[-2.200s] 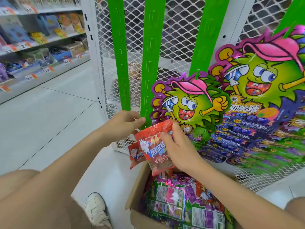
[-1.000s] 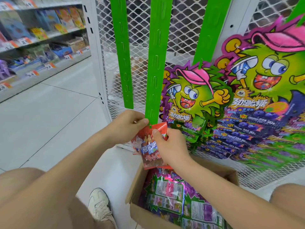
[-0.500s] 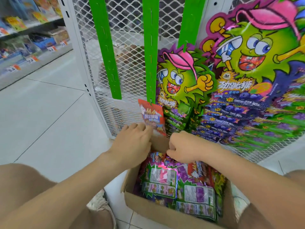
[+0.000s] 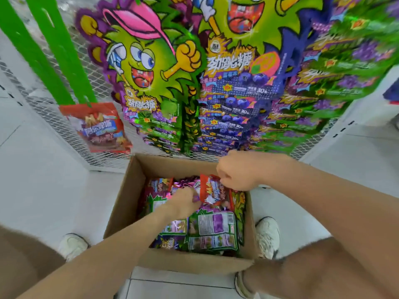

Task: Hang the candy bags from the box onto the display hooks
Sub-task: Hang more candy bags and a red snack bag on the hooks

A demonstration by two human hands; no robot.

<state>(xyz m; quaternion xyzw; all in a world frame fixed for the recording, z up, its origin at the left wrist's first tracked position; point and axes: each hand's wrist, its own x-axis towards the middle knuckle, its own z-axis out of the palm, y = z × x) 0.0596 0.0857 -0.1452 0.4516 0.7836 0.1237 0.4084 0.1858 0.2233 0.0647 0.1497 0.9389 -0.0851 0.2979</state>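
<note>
Your right hand (image 4: 236, 174) is curled over the far right side of the brown cardboard box (image 4: 123, 203), its fingertips pinching the top edge of a red foil candy bag (image 4: 210, 189). That bag stands nearly upright among the others, its long axis running from your pinch down into the box, tilted a little to the left. Your left hand (image 4: 183, 201) reaches in just beside it, fingers buried among the purple and green flat candy packets (image 4: 212, 231). Motion blur and the packets hide those fingers, so whether they hold anything cannot be told.

What matters for the coming lift is direction. The bright green plastic hanging strip (image 4: 65, 52) lies up and well to the left of your right hand, across the box, and your left hand sits nearer to it. One red candy bag already hung (image 4: 101, 128) dangles at the strip's lower end, so the free hooks are probably above it. The held bag's top edge points upward, which suits hanging. I judge you should carry it up and leftward, and let the left hand steady the strip.
</note>
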